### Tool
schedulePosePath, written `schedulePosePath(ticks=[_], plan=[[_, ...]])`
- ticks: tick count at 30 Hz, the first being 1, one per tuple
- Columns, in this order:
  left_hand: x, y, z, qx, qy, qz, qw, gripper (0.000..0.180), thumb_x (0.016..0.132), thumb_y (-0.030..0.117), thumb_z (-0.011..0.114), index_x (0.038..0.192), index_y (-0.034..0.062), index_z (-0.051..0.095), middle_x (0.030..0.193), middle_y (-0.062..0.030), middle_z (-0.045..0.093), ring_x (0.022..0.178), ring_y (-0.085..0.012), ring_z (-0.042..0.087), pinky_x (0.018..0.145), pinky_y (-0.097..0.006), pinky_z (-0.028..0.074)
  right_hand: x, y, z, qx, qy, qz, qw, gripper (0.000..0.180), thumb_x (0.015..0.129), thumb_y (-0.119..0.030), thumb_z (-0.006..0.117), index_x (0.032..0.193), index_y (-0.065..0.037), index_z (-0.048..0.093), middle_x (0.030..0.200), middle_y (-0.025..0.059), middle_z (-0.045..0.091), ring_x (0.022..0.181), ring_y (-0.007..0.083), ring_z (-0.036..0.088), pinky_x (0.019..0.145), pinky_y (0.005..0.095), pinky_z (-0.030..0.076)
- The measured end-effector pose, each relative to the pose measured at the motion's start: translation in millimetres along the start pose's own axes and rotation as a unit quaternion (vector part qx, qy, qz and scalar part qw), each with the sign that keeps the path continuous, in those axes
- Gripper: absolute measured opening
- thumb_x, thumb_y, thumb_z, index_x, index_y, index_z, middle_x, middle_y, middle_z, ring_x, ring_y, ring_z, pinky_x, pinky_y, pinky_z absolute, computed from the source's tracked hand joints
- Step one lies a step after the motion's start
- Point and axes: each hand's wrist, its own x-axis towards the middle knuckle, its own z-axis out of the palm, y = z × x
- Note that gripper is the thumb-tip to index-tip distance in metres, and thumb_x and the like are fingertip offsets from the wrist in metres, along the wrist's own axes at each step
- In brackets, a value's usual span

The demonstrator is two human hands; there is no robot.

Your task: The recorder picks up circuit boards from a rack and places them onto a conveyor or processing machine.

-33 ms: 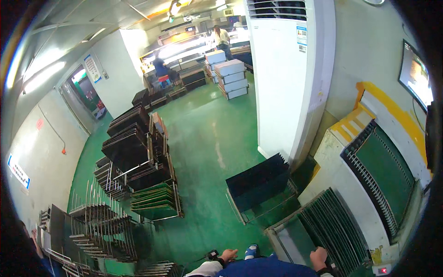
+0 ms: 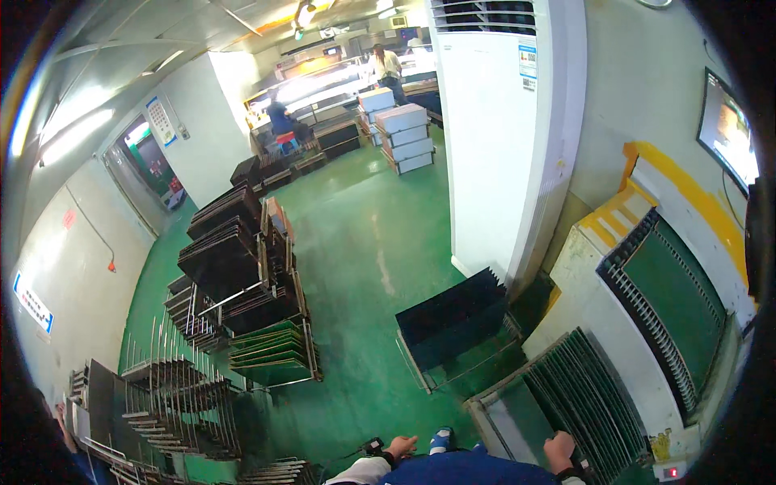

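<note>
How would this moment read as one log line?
left hand: empty, over green floor | right hand: at rack of green panels | grip: unclear

Left hand [image 2: 401,445] and right hand [image 2: 559,449] hang low (fingers curled).

Place: factory floor, prob. circuit-board plant | Evidence: green painted floor [image 2: 380,242]; metal racks w/ stacked dark panels [image 2: 234,267]; slotted machine [image 2: 671,307]; workers at lit benches [image 2: 323,81]
</note>
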Motion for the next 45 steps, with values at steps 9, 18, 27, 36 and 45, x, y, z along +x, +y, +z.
schedulePosePath(ticks=[9,18,27,36,45], plan=[[-8,15,2,0.008,0.013,-0.006,1.000,0.050,0.084,0.046,0.055,0.102,0.0001,0.060,0.089,-0.0104,0.066,0.067,-0.0148,0.060,0.048,-0.028,0.045,5,3,2,-0.016,0.043,0.021,0.999,0.024,0.065,-0.021,0.065,0.077,0.000,0.064,0.082,0.0204,0.063,0.080,0.0348,0.062,0.071,0.0419,0.050],[9,25,3,-0.012,0.008,0.033,0.999,0.047,0.084,0.044,0.053,0.095,-0.0007,0.061,0.080,-0.0082,0.063,0.052,-0.0158,0.056,0.044,-0.028,0.044,3,-1,-10,-0.037,0.011,0.019,0.999,0.025,0.067,-0.021,0.064,0.082,-0.001,0.065,0.087,0.0184,0.065,0.083,0.0341,0.063,0.074,0.0409,0.050],[10,43,33,0.150,0.019,0.095,0.984,0.046,0.083,0.043,0.052,0.093,0.0000,0.062,0.074,-0.0077,0.064,0.053,-0.0149,0.058,0.046,-0.028,0.046,-1,3,-1,0.005,0.020,0.002,1.000,0.028,0.061,-0.021,0.065,0.079,0.001,0.064,0.079,0.0214,0.063,0.078,0.0375,0.061,0.070,0.0449,0.048],[6,68,56,0.122,0.026,0.083,0.989,0.043,0.086,0.042,0.053,0.097,0.0005,0.058,0.071,-0.0043,0.062,0.047,-0.0101,0.051,0.039,-0.024,0.038,2,12,7,-0.003,0.040,-0.040,0.998,0.024,0.065,-0.022,0.063,0.077,-0.002,0.065,0.082,0.0186,0.064,0.079,0.0342,0.063,0.071,0.0420,0.050],[12,69,60,0.052,0.026,0.066,0.996,0.049,0.085,0.041,0.054,0.109,-0.0016,0.056,0.089,-0.0119,0.066,0.053,-0.0128,0.055,0.048,-0.026,0.045,6,13,1,-0.002,0.026,-0.047,0.999,0.025,0.066,-0.022,0.064,0.081,-0.002,0.065,0.083,0.0184,0.065,0.079,0.0343,0.063,0.070,0.0417,0.050]])
